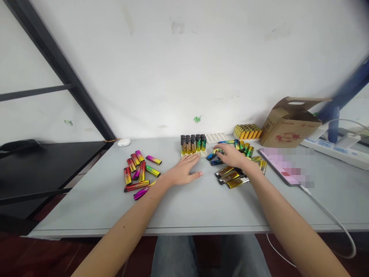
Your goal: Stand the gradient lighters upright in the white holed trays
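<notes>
Our right fingers (218, 147) curled over a chrome lighter (211, 155), grip unclear (our left hand (183, 172) open, flat, empty), toward the far edge of the surface (86, 207).

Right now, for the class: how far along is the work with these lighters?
Partly done. Done: lighters stand upright in a white holder. In hand: the right hand lies over loose lighters beside the holder, while the left hand rests flat on the table. Still left: a loose heap of lighters on the left side and an unfilled white tray behind.
</notes>
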A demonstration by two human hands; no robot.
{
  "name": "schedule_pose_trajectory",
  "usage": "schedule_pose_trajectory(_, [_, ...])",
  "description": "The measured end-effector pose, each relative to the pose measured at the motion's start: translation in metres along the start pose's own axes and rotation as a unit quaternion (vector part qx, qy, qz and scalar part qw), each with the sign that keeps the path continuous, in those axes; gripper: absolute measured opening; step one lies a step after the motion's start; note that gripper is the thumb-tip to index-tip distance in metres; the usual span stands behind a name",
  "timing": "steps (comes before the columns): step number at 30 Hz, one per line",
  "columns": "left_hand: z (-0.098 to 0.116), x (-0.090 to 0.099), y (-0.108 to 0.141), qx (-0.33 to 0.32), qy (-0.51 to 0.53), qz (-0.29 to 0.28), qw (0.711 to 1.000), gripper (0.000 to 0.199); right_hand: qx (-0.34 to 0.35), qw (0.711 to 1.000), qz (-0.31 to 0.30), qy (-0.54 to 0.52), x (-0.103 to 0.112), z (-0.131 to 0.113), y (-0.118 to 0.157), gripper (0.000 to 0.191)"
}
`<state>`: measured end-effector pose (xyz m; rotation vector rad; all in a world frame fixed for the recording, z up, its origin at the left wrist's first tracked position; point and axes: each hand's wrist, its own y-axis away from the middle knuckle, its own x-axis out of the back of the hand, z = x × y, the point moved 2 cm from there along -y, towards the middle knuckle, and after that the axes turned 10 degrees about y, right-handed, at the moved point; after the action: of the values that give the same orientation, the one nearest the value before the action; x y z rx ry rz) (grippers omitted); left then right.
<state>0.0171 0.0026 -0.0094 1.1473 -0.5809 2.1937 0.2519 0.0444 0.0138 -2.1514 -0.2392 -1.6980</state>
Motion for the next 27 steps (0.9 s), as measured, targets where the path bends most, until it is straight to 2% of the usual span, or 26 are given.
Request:
schedule_pose_trajectory(3, [0.001, -0.002, 0.001, -0.007, -0.009, 0.009, 1.000, 0.074, 0.043, 0.999, 0.009, -0.020, 0.006, -0.007, 0.002, 0.022])
schedule_pose_trajectory(7, [0.007, -0.005, 0.003, -0.027, -0.034, 0.046, 0.998, 0.064, 0.055, 0.994, -0.007, -0.090, 0.017, -0.014, 0.009, 0.019])
schedule_pose_trajectory(11, [0.013, -0.009, 0.004, -0.039, -0.051, 0.066, 0.996, 0.057, 0.068, 0.984, -0.101, -0.133, 0.023, -0.016, 0.017, 0.019])
schedule_pose_trajectory(14, [0.013, -0.010, 0.003, -0.031, -0.059, 0.075, 0.995, 0.053, 0.059, 0.979, -0.168, -0.100, 0.021, -0.014, 0.022, 0.028])
schedule_pose_trajectory(17, [0.012, -0.010, 0.003, -0.033, -0.066, 0.081, 0.994, 0.049, 0.036, 0.977, -0.202, -0.062, 0.018, -0.011, 0.023, 0.028])
schedule_pose_trajectory(23, [0.007, -0.008, 0.001, -0.039, -0.063, 0.096, 0.993, 0.043, 0.078, 0.979, -0.171, -0.081, 0.012, -0.020, 0.023, 0.013])
schedule_pose_trajectory(27, [0.001, -0.007, -0.002, -0.033, -0.067, 0.117, 0.990, 0.041, 0.083, 0.985, -0.141, -0.056, 0.008, -0.032, 0.022, 0.008])
